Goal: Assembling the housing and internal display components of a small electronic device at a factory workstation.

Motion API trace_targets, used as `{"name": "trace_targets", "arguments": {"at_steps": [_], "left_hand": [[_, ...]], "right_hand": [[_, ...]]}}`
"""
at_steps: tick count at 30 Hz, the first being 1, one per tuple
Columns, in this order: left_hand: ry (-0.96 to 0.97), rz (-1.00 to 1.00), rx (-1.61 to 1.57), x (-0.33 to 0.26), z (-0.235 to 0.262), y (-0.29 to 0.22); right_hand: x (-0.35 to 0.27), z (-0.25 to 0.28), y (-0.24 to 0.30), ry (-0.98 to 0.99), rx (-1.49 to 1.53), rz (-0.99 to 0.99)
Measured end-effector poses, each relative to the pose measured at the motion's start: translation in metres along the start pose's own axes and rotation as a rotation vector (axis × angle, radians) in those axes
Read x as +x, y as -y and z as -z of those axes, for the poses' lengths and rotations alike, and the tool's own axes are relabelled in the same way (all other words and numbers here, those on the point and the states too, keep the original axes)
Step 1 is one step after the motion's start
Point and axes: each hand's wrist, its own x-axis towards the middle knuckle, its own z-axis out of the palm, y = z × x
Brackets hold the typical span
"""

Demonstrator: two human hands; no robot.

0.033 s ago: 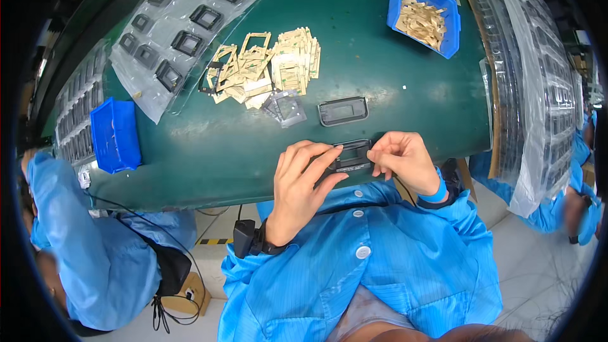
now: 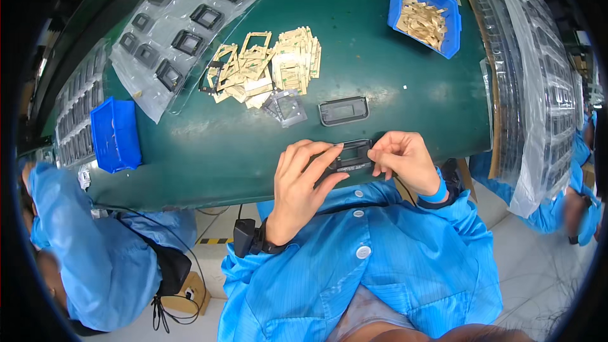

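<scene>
Both my hands hold a small black rectangular frame part (image 2: 354, 155) at the near edge of the green table (image 2: 392, 82). My left hand (image 2: 304, 174) grips its left end with the fingers laid over it. My right hand (image 2: 402, 161) pinches its right end. A second black frame part (image 2: 343, 111) lies flat on the table just beyond them. Further back sits a pile of tan adhesive frame pieces (image 2: 266, 66), with a small clear plastic piece (image 2: 286, 107) in front of it.
A blue bin (image 2: 425, 16) with tan pieces stands at the back right, and another blue bin (image 2: 115, 133) at the left edge. A clear tray of black frames (image 2: 183, 19) lies back left. Stacked trays (image 2: 538, 76) fill the right. Other people in blue sleeves (image 2: 82, 240) work nearby.
</scene>
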Motion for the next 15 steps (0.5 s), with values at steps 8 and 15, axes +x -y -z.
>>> {"name": "trace_targets", "arguments": {"at_steps": [8, 15], "left_hand": [[-0.057, 0.062, -0.009, -0.003, 0.001, 0.005], [-0.055, 0.055, 0.013, -0.007, -0.005, 0.011]], "right_hand": [[0.001, -0.004, 0.0, -0.042, -0.027, 0.006], [0.003, -0.003, -0.002, -0.051, -0.082, -0.011]]}}
